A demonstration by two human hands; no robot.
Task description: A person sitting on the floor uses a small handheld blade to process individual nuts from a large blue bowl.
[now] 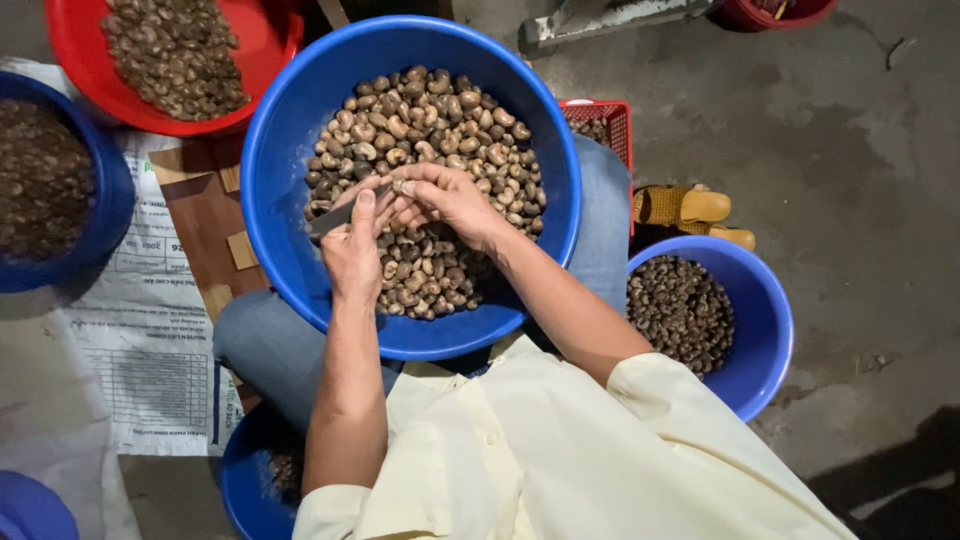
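Hands meet at frame centre over a blue basin (290,130) of cashew nuts (440,120): left hand (352,245) grips a small knife (340,213), right hand (445,197) pinches one nut (398,184).

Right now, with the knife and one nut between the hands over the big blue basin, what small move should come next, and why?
Probably press the knife blade into the nut: the left hand holds the blade pointed at it, and the right hand pinches it above the blue basin.

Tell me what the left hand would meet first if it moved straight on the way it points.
Probably the heap of brown nuts in the big blue plastic basin; the left hand points up-frame, though depth is unclear.
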